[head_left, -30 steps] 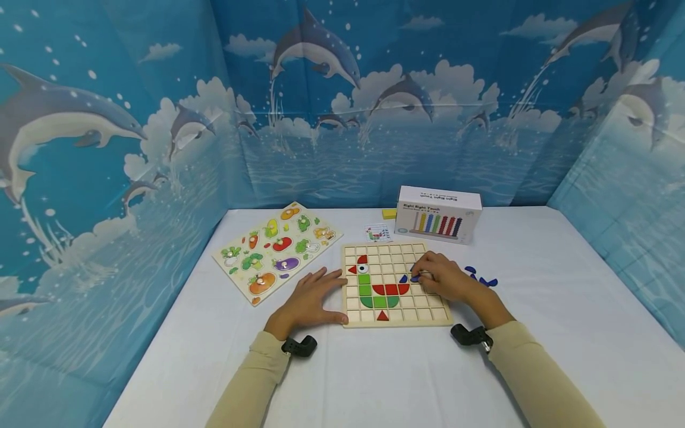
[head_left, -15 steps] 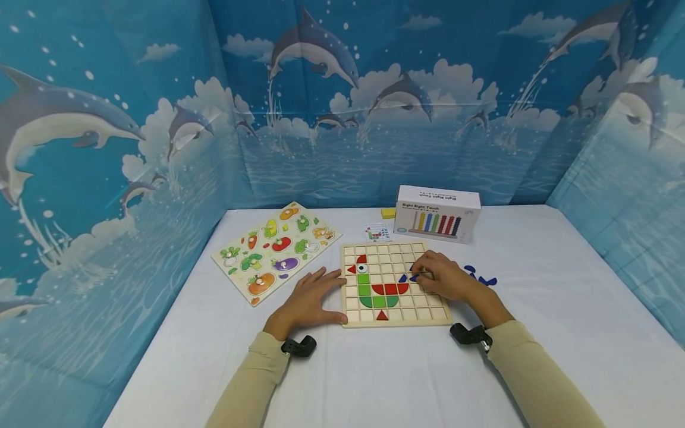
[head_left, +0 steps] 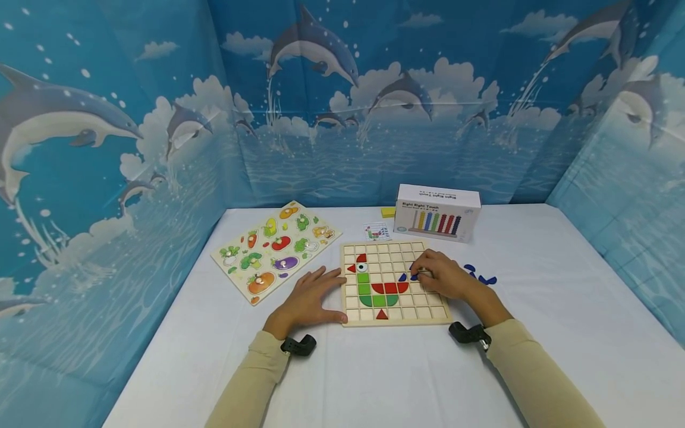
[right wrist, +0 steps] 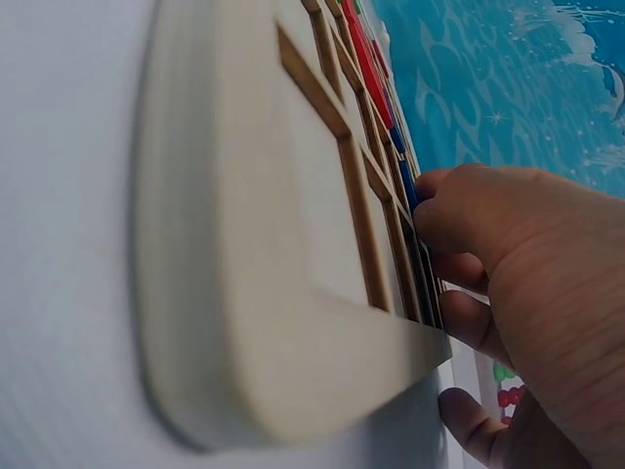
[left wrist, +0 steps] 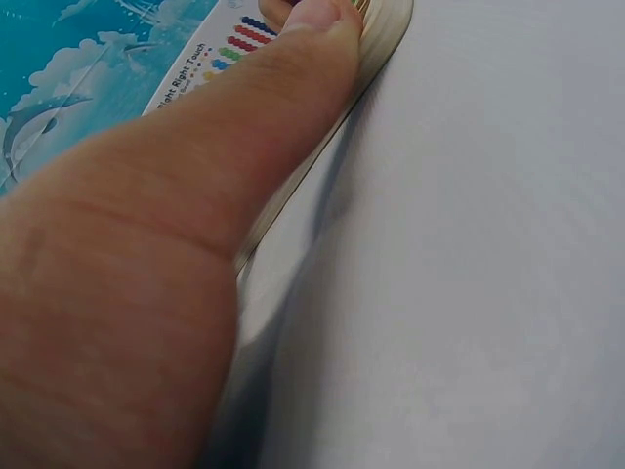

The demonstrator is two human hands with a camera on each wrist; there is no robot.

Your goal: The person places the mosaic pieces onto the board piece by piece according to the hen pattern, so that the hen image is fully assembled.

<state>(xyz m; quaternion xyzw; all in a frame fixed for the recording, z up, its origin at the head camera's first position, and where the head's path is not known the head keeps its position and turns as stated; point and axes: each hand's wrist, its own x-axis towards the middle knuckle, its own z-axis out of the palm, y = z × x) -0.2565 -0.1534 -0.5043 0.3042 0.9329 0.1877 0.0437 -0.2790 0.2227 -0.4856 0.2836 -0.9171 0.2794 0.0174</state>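
A wooden grid board (head_left: 420,314) lies on the table, its cells partly filled with coloured pieces forming a bird. Spread wide, my left hand (head_left: 306,302) touches the board's left edge with thumb and fingertips. My right hand (head_left: 445,277) is over the board's right part, its curled fingers and thumb pinching a small blue piece (head_left: 414,277) at a cell. Another blue piece (head_left: 402,277) sits in the cell to its left, beside the red pieces (head_left: 389,288). In the right wrist view, the thumb (right wrist: 459,210) partly hides the blue piece it touches.
Several loose blue pieces (head_left: 486,279) lie right of the board. Behind it are a pattern card (head_left: 377,232), a yellow block (head_left: 388,212) and a white box (head_left: 436,220). A vegetable puzzle board (head_left: 264,261) lies at the left. Dolphin-printed cloth encloses the table's back and sides.
The right fingers shift very slightly at the blue piece, which stays near the same cell. The left hand keeps its place on the board's edge.
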